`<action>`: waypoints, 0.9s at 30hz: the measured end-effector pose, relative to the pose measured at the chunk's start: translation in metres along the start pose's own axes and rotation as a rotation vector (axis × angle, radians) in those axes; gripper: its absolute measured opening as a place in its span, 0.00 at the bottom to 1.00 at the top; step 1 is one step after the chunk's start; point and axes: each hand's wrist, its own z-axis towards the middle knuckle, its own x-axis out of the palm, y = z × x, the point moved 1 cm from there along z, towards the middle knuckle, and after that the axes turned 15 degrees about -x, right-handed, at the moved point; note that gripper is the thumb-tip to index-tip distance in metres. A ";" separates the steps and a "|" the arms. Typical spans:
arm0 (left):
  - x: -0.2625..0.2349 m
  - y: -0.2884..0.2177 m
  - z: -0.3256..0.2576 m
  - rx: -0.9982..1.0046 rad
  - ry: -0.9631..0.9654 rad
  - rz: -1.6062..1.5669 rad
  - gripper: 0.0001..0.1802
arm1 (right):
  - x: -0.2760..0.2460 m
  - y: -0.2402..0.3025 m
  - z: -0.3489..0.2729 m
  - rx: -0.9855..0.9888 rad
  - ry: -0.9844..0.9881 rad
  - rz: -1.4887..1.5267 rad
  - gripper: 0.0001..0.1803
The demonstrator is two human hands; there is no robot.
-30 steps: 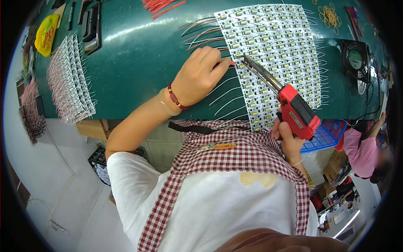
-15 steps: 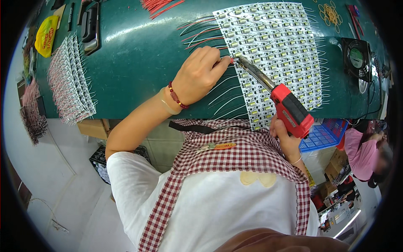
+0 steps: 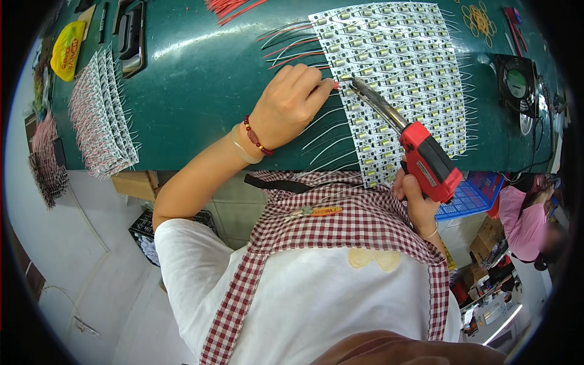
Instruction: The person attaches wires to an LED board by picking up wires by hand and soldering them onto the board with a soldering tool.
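- Green table [image 3: 207,109]: runs across the far side; everything below rests on or hangs above it.
- White board panel [image 3: 417,85]: on the table right of centre, many rows of small components, near end reaching the apron.
- Wired strips [image 3: 100,115]: stacked at far left, bristling with red and pale leads. Judged finished, or further along than the panel.
- Soldering gun [image 3: 432,161]: red and black, held over the panel, metal nose aimed far-left at the left edge. Tip contact cannot be told.
- Left hand [image 3: 292,97]: just left of the panel, thumb and finger pinched on a red wire (mostly covered by the hand).
- Right hand [image 3: 420,201]: near side, wrapped around the gun's handle; some fingers hidden.
- Loose red wires [image 3: 234,8]: bunch at the far edge, apparently unused stock.
- Panel-edge leads: far rows show red ones among dark and pale; near rows show pale leads [image 3: 328,130] only. Judged: red wiring done on the far rows, near rows left (rows not counted).
- Red wire [image 3: 336,86]: its end sits by the panel's left edge, near the tip; joint not confirmed.
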 end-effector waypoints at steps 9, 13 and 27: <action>-0.002 -0.001 0.000 -0.013 -0.005 -0.004 0.12 | 0.003 -0.012 0.000 -0.047 0.025 -0.132 0.12; -0.001 -0.001 -0.001 -0.013 -0.003 0.012 0.12 | 0.005 -0.007 0.001 -0.043 -0.020 -0.141 0.12; 0.001 -0.001 -0.002 -0.008 -0.018 0.021 0.11 | 0.001 -0.002 0.000 -0.055 -0.054 0.001 0.23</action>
